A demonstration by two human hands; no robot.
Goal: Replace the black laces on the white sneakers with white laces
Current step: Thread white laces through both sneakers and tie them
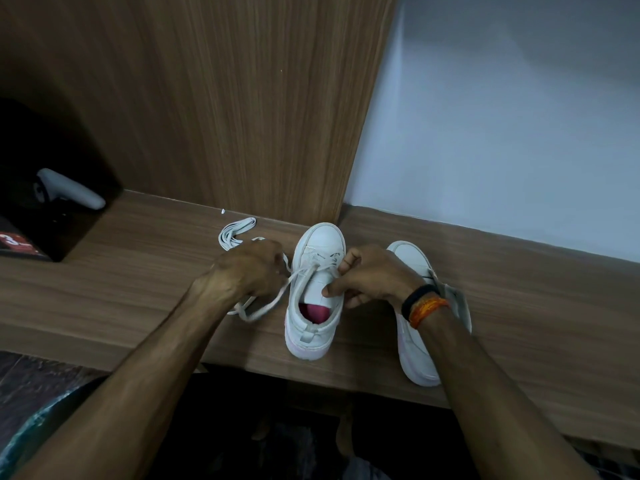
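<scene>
While two white sneakers sit on the brown wooden worktop [138, 271], both hands work at the one in the middle. This middle sneaker [317, 306] points its toe to 12 o'clock, toward a tall wooden panel [242, 98], and its heel sits near the worktop's front edge. It has a pink inside. A white lace [277, 299] runs through its top holes and comes out to the left, where it loops down onto the worktop at about 8 o'clock from the shoe.

The left hand [249, 268] is at 9 o'clock from the sneaker. Its fingers are curled, and the lace runs up into them, so it seems to hold the lace. The fingertips are hidden, so the grip is hard to see. The right hand [367, 275] is at 3 o'clock from the sneaker. Its thumb and fingers pinch the shoe's right side by the lace holes. Black and orange bands [424, 303] go round that wrist.

At 3 o'clock, partly under the right arm, is the second sneaker [414, 348]. A thin bit of black shows on it by the wrist. I cannot tell if it is a lace.

A folded bundle of white lace [235, 232] lies at 11 o'clock from the left hand. A grey controller [69, 190] rests on a dark box [20, 244] far off at 9 o'clock.
</scene>
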